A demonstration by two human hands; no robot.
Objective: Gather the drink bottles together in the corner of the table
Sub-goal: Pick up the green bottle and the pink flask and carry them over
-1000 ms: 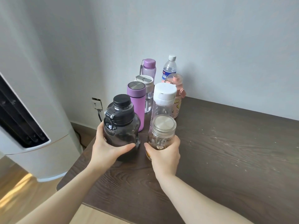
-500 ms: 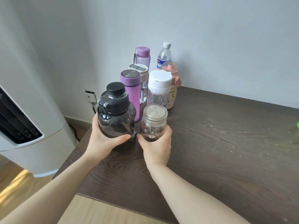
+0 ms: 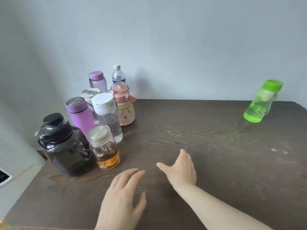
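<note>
Several bottles stand clustered at the far left corner of the dark wooden table (image 3: 199, 146): a big dark jug with a black lid (image 3: 64, 145), a glass jar with amber liquid (image 3: 105, 149), a purple flask (image 3: 79, 115), a clear bottle with a white cap (image 3: 108, 117), a pink child's bottle (image 3: 124, 105), a lilac bottle (image 3: 98, 81) and a small water bottle (image 3: 118, 74). A green bottle (image 3: 262, 101) stands alone at the far right. My left hand (image 3: 123, 200) and my right hand (image 3: 181, 168) hover open over the table, right of the jar, touching nothing.
A grey wall runs behind the table. A white appliance (image 3: 15, 171) stands on the floor beside the table's left edge. The table's near edge lies at the bottom left.
Both hands have let go of the dark jug and the glass jar and drawn back to the right. The view has swung right, so the green bottle now shows.
</note>
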